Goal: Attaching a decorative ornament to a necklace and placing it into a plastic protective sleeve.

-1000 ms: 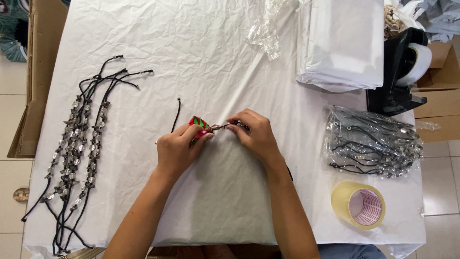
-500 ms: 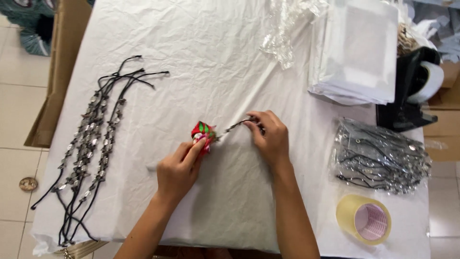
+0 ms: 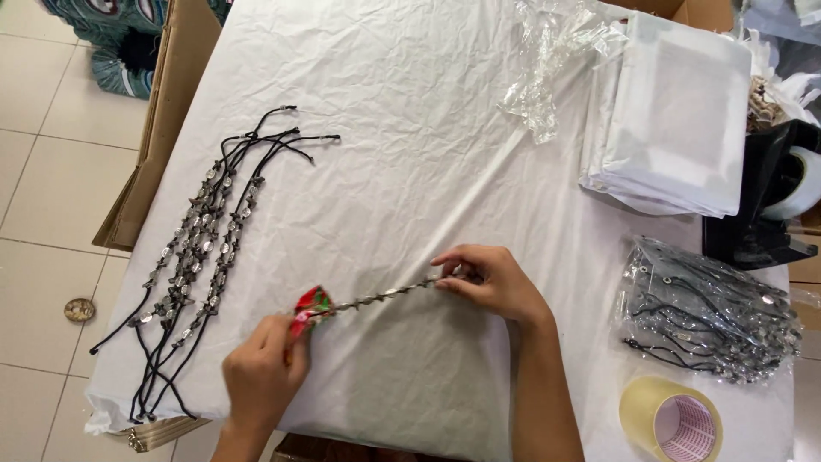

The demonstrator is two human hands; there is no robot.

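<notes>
My left hand (image 3: 259, 374) grips a small red and green card (image 3: 310, 305) at one end of a beaded black cord (image 3: 385, 293). That cord is stretched straight across the white cloth to my right hand (image 3: 489, 281), which pinches its other end. Both hands rest low on the cloth near the table's front edge. Several more beaded black cords (image 3: 201, 248) lie side by side at the left, a short way from my left hand.
A clear bag of more cords (image 3: 710, 312) lies at the right, with a tape roll (image 3: 671, 419) in front. A stack of white bags (image 3: 676, 111), crumpled clear plastic (image 3: 552, 64) and a black tape dispenser (image 3: 765, 205) sit at the back right. A cardboard box (image 3: 141, 171) stands left of the table.
My hands have drawn apart: the left moved down and left with the card, and the beaded cord is now pulled out straight between them.
</notes>
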